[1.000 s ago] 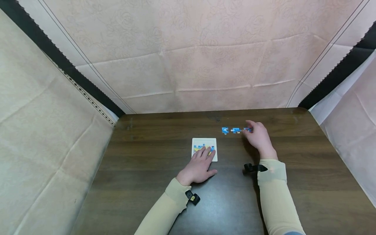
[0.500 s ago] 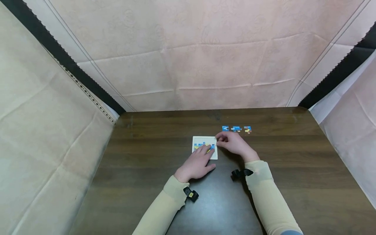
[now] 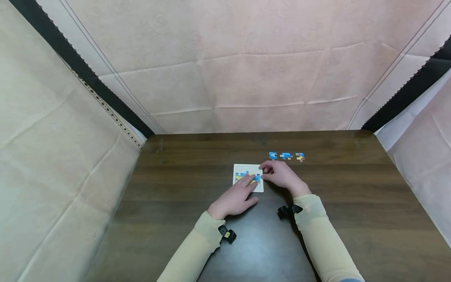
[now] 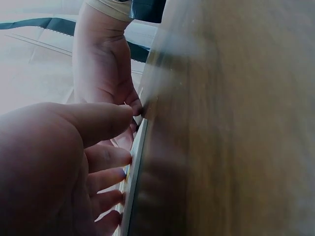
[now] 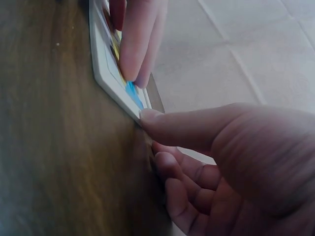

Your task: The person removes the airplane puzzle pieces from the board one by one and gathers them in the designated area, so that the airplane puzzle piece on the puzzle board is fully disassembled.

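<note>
A small white-framed jigsaw puzzle board [image 3: 248, 167] with blue and yellow pieces inside lies on the table. My left hand [image 3: 234, 199] rests on it, fingers stretched over its lower part and thumb spread to the side. At the board's upper right edge, my right hand [image 3: 282, 177] holds the frame with thumb and index finger, the other fingers curled. The right wrist view has the right thumb [image 5: 162, 123] against the frame's corner. Part of the picture is hidden under the left fingers. In the left wrist view the board [image 4: 132, 182] appears edge-on.
Beyond the right hand, three loose puzzle pieces lie in a row: a blue one [image 3: 273, 155], a second blue one [image 3: 286, 156] and a multicoloured one [image 3: 300, 156]. The brown wooden table [image 3: 352, 196] ends at pale hanging cloth [image 3: 264, 90] behind.
My right hand has left the rightmost loose piece and come left and nearer to the board's right edge. That piece now lies uncovered. The left hand stays on the board.
</note>
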A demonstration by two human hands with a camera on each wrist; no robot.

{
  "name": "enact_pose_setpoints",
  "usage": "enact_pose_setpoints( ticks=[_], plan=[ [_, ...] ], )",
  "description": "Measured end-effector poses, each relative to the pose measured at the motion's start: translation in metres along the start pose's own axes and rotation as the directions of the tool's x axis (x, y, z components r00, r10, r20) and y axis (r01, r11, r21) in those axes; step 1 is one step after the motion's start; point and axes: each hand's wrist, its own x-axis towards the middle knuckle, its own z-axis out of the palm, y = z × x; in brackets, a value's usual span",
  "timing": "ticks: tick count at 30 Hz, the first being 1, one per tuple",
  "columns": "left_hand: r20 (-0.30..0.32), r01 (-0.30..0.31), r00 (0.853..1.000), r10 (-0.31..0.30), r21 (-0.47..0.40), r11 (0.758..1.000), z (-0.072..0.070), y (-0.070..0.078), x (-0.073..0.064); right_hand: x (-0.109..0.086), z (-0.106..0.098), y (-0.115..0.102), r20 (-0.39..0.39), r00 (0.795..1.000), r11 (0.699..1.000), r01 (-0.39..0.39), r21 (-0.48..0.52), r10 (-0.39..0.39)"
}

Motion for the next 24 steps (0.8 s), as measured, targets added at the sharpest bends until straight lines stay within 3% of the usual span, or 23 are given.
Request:
enact_pose_setpoints(
  ticks=[5, 11, 24],
  plan=[
    [0.010, -0.016, 1.000, 0.016, 0.010, 1.000, 0.001, -0.005, -0.005, -0.001, 0.001, 0.000, -0.004, 1.000, 1.000, -0.013, -0.014, 0.013],
    [0.018, 0.017, 1.000, -0.017, 0.016, 1.000, -0.003, -0.010, -0.018, -0.001, 0.001, -0.002, 0.005, 1.000, 0.999, -0.030, -0.016, 0.030],
    [-0.010, 0.030, 1.000, -0.029, 0.203, 0.979, 0.000, -0.009, -0.036, -0.001, 0.000, -0.003, 0.005, 1.000, 1.000, -0.018, -0.017, 0.018]
  ],
)
